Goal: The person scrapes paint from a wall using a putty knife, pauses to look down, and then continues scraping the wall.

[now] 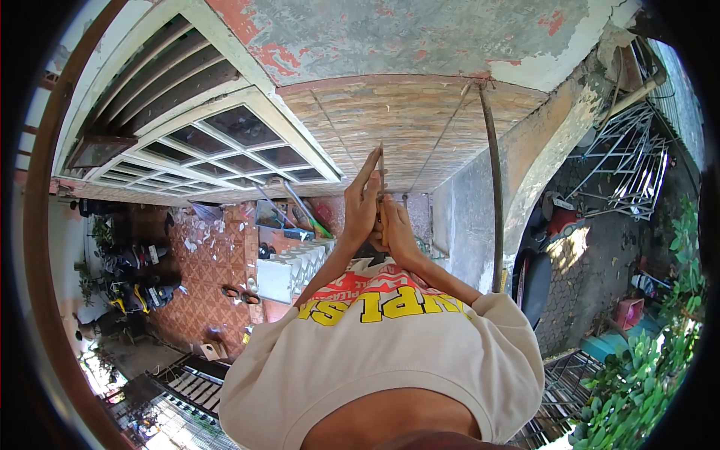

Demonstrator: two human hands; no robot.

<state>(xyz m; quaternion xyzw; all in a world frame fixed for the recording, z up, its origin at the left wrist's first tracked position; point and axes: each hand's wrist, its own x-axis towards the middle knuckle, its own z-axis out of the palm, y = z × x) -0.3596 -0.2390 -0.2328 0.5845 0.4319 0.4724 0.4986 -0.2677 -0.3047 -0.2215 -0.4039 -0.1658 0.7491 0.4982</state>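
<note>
In front of my chest, my left hand (361, 210) and my right hand (397, 227) are close together. Between them a thin, dark, upright object (382, 169) is seen edge-on, and I cannot make out what it is. The fingers of my left hand are pressed together and lie along its left side. My right hand is closed at its lower right, with the fingers partly curled. The palms and the lower part of the object are hidden.
Ahead stands a stone-tiled wall (375, 124), with a white-framed window (247, 165) on the left. A thin pole (491, 165) stands on the right. Sandals (240, 294) lie on the tiled floor (191, 270). Metal frames (630, 161) and plants (637, 382) are far right.
</note>
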